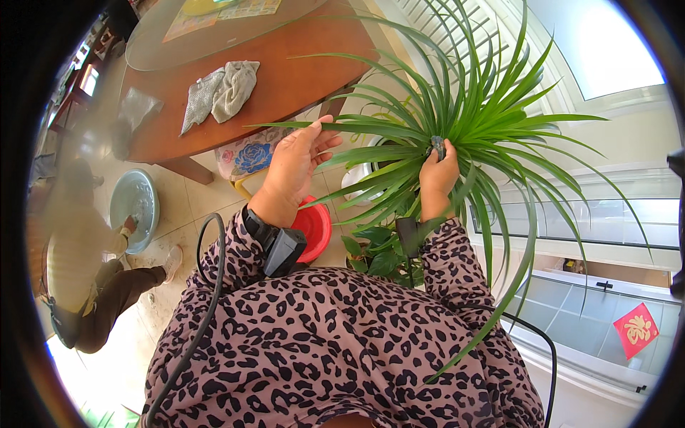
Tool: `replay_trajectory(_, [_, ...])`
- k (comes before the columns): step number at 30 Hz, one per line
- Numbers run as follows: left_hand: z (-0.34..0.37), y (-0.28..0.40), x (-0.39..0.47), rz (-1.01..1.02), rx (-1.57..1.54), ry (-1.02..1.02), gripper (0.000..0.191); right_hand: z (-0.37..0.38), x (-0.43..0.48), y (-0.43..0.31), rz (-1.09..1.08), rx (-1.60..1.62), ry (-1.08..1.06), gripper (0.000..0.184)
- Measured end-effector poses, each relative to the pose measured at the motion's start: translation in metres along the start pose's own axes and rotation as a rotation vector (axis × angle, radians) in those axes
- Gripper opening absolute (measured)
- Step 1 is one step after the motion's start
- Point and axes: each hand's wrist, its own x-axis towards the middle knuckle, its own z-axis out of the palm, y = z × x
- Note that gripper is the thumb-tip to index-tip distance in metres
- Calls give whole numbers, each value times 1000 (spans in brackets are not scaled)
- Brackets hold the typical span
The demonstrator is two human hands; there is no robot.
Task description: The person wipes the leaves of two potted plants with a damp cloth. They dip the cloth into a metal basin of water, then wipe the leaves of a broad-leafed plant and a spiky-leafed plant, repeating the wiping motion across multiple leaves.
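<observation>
A large potted plant with long, strap-like green leaves [481, 120] spreads out before me. My left hand [291, 168] is raised at its left side, with one long leaf [369, 127] between thumb and fingers. The leaf's tip sticks out to the left past the hand. Close to the plant's centre, my right hand [440, 174] pinches a small dark grey-blue object [439, 147], perhaps a bit of cloth; its kind is unclear. Leaves surround that hand and partly cover the right forearm. Both wrists wear black devices with cables.
A wooden table [299, 69] bears a grey rag [235, 91]. Below stand a flowered stool [251, 152], a red basin [313, 230] and a broad-leaved plant [382, 257]. At left, another person [80, 257] reaches into a water basin [135, 208]. Windows and a white cabinet [578, 305] flank the right.
</observation>
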Motion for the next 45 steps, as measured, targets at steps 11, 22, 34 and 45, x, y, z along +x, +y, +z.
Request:
replay_trajectory(11, [-2, -1, -3, 1, 8, -17, 31, -17, -32, -49, -146, 322, -183, 30])
replay_trajectory(22, [-5, -9, -6, -14, 27, -14, 32, -22, -3, -18, -188, 129, 13, 31])
replay_trajectory(34, [-4, -11, -6, -30, 64, 19, 30, -17, -44, -72, -507, 307, -311, 33])
replay_trajectory(45, [-5, -19, -4, -47, 40, 46, 29, -30, -45, -81, -368, 361, -93, 31])
